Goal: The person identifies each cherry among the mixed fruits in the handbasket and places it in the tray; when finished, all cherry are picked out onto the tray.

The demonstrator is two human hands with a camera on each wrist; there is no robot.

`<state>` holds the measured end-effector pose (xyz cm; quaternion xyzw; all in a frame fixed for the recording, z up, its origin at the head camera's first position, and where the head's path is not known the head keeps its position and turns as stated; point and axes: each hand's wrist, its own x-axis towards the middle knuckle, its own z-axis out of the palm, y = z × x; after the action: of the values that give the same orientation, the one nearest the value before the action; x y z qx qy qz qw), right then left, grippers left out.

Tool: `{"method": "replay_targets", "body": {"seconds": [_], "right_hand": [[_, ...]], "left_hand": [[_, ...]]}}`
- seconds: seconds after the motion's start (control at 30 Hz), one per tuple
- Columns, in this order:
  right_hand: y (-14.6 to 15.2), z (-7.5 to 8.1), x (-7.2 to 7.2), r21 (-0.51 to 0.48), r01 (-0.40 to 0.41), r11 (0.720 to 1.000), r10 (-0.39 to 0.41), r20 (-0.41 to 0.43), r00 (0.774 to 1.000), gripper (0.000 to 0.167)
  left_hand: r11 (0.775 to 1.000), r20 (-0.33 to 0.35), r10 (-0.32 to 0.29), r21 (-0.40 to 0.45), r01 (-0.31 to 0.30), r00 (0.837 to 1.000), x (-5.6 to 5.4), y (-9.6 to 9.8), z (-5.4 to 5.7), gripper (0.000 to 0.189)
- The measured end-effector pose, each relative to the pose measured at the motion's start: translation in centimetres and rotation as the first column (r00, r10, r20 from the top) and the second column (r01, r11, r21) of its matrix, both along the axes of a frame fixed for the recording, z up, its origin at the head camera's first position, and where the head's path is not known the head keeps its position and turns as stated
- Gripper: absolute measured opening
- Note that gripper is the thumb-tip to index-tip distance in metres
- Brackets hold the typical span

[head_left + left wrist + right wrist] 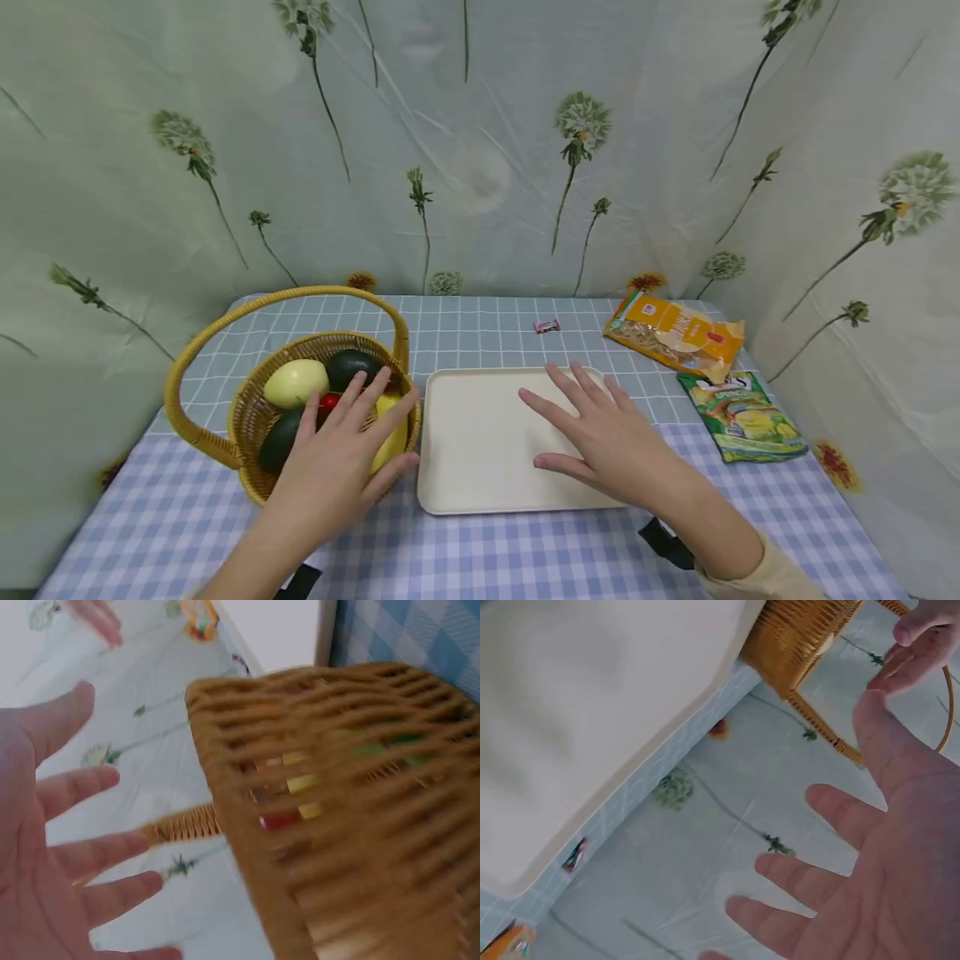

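My left hand (339,454) is spread over the front of a wicker basket (247,400), fingers straight and holding nothing. Inside the basket lie a pale yellow-green round fruit (297,383), dark green avocado-like pieces (279,440), a small red item (328,402) and a long yellow piece (390,446), partly hidden by the hand. In the left wrist view the basket's woven side (337,817) stands beside the splayed fingers. My right hand (611,437), also spread and holding nothing, hovers over the right part of a cream tray (480,450).
A small pink wrapped sweet (547,326) lies behind the tray. At the right are an orange snack bag (675,329) and a green packet (746,421), overlapping slightly. The basket's tall handle (176,383) arches up at the left. A floral curtain (480,167) hangs behind the checked table.
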<state>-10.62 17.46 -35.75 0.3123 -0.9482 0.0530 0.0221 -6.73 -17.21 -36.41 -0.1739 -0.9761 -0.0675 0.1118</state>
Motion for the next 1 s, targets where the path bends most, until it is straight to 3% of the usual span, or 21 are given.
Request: {"method": "replay_targets", "body": {"seconds": [0.13, 0.23, 0.33, 0.5, 0.63, 0.77, 0.83, 1.0], "right_hand": [[-1.5, 0.3, -1.5, -0.099, -0.067, 0.993, 0.076, 0.087, 0.993, 0.067], [-2.9, 0.4, -2.7, -0.183, -0.103, 0.978, 0.128, 0.134, 0.983, 0.059], [-4.5, 0.7, -3.8, -0.236, -0.143, 0.961, 0.175, 0.122, 0.977, 0.052], [-7.2, 1.3, -5.2, -0.272, -0.219, 0.937, 0.252, 0.094, 0.963, 0.043], [-9.6, 1.8, -6.2, -0.254, -0.266, 0.930, 0.295, 0.082, 0.952, 0.040], [-12.0, 2.0, -7.2, -0.239, -0.318, 0.918, 0.340, 0.056, 0.939, 0.038], [-13.2, 1.9, -7.5, -0.224, -0.346, 0.911, 0.364, 0.045, 0.930, 0.037], [-16.2, 1.8, -8.1, -0.144, -0.402, 0.904, 0.412, 0.047, 0.910, 0.034]], "left_hand": [[0.989, -0.130, 0.054, 0.144, -0.035, 0.990, 1.1, -1.9, 0.0, 0.059], [0.960, -0.156, 0.141, 0.261, -0.097, 0.978, 2.2, -3.6, -0.2, 0.055], [0.923, -0.105, 0.247, 0.327, -0.201, 0.963, 3.5, -5.5, -0.6, 0.053], [0.865, -0.072, 0.399, 0.361, -0.349, 0.914, 5.1, -8.3, -1.6, 0.052], [0.810, -0.025, 0.471, 0.409, -0.421, 0.882, 6.0, -9.6, -2.7, 0.054], [0.743, 0.088, 0.517, 0.448, -0.497, 0.852, 6.2, -9.9, -3.8, 0.056], [0.730, 0.134, 0.508, 0.457, -0.508, 0.851, 6.1, -10.1, -4.4, 0.058], [0.739, 0.206, 0.426, 0.483, -0.470, 0.881, 5.8, -10.8, -5.6, 0.061]]}}
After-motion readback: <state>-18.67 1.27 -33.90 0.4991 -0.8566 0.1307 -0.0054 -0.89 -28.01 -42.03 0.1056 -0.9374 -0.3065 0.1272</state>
